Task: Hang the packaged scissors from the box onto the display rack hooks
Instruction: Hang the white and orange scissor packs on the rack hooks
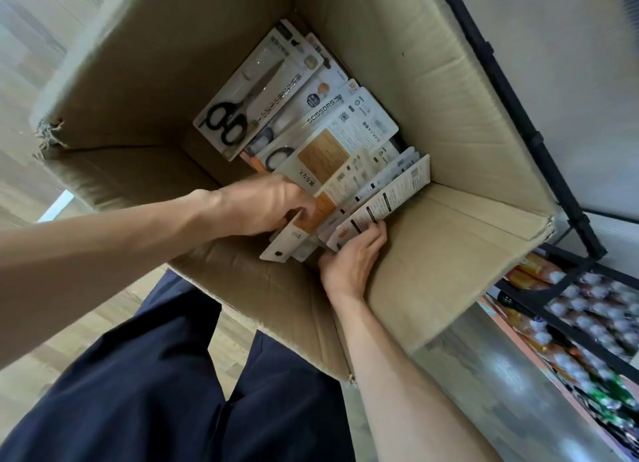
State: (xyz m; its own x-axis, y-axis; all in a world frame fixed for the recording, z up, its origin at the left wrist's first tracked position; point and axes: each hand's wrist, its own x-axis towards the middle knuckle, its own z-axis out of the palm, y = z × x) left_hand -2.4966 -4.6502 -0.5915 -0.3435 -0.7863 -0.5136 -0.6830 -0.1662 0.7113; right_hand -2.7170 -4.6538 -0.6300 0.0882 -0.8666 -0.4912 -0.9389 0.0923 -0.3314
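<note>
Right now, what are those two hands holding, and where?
Both hands, left and right, grip the near ends of a fanned stack of scissors packs inside the box.
</note>
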